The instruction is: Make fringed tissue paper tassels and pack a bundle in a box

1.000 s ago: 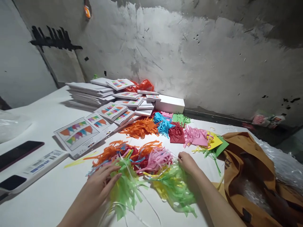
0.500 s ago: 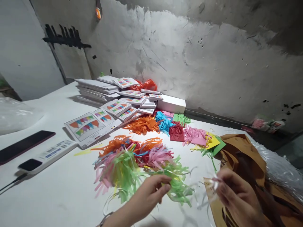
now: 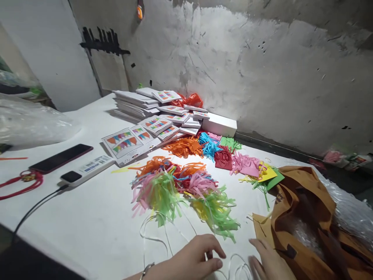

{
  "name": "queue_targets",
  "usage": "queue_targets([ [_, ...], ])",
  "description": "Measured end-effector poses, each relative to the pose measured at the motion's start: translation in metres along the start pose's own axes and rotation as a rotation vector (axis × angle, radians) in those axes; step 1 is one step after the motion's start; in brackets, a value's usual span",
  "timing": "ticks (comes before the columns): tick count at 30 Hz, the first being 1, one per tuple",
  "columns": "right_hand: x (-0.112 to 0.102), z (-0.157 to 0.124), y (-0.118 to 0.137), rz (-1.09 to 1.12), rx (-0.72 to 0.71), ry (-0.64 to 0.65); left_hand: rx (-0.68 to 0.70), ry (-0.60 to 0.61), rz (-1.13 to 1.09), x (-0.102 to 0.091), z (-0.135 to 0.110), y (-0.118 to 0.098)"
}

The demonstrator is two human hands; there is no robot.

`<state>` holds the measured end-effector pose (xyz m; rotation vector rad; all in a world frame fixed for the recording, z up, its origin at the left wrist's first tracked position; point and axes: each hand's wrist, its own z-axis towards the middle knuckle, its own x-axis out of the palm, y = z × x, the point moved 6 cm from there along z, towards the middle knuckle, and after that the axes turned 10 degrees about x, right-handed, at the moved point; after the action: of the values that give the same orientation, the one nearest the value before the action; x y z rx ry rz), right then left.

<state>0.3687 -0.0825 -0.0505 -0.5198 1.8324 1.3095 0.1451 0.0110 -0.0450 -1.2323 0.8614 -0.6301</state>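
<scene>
My left hand (image 3: 196, 259) rests low at the table's near edge, fingers curled and thumb drawn in, pinching a thin white ribbon (image 3: 151, 232) that loops across the white table (image 3: 87, 217). My right hand (image 3: 267, 261) lies beside it, fingers stretched flat, touching the ribbon's end next to a brown paper bag (image 3: 303, 194). Just beyond both hands lies a heap of fringed tissue-paper tassels (image 3: 180, 190) in green, pink, orange and yellow.
More tassels in separate colours (image 3: 224, 155) lie farther back by a white box (image 3: 219, 125) and stacks of printed cards (image 3: 145, 112). A phone (image 3: 61, 158), a white power bank with cable (image 3: 87, 170) and a clear plastic bag (image 3: 32, 124) are at the left. Bubble wrap (image 3: 346, 210) sits at the right.
Both hands left the tassel heap and drew back to the near edge; the right hand came down from holding the ribbon up. The view swung left.
</scene>
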Motion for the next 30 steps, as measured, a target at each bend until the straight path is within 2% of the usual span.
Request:
queue_targets([
  [4,0.024,0.025,0.072,-0.034,-0.216,0.055,0.073,-0.218,0.037,-0.046,-0.004,0.000],
  [7,0.046,0.055,0.125,-0.026,-0.265,0.016,0.059,-0.380,0.038,-0.088,-0.009,0.000],
  [9,0.060,0.078,0.146,-0.009,-0.248,-0.017,0.044,-0.471,0.050,-0.113,-0.016,-0.001],
  [11,0.068,0.098,0.157,0.027,-0.231,-0.029,0.029,-0.555,0.062,-0.137,-0.027,-0.003],
  [14,0.062,0.112,0.160,0.129,-0.227,0.005,0.029,-0.695,0.154,-0.173,-0.047,-0.004],
  [17,0.043,0.107,0.152,0.273,-0.207,0.091,0.016,-0.815,0.292,-0.207,-0.064,-0.004],
  [21,0.024,0.089,0.131,0.535,-0.094,0.222,-0.021,-0.857,0.440,-0.240,-0.062,-0.009],
  [23,0.022,0.081,0.117,0.721,0.031,0.274,-0.044,-0.818,0.534,-0.248,-0.046,-0.013],
  [25,0.023,0.074,0.108,0.833,0.129,0.316,-0.083,-0.735,0.631,-0.248,-0.024,-0.013],
  [30,0.015,0.056,0.099,0.889,0.170,0.285,-0.272,-0.479,0.823,-0.230,0.025,0.006],
])
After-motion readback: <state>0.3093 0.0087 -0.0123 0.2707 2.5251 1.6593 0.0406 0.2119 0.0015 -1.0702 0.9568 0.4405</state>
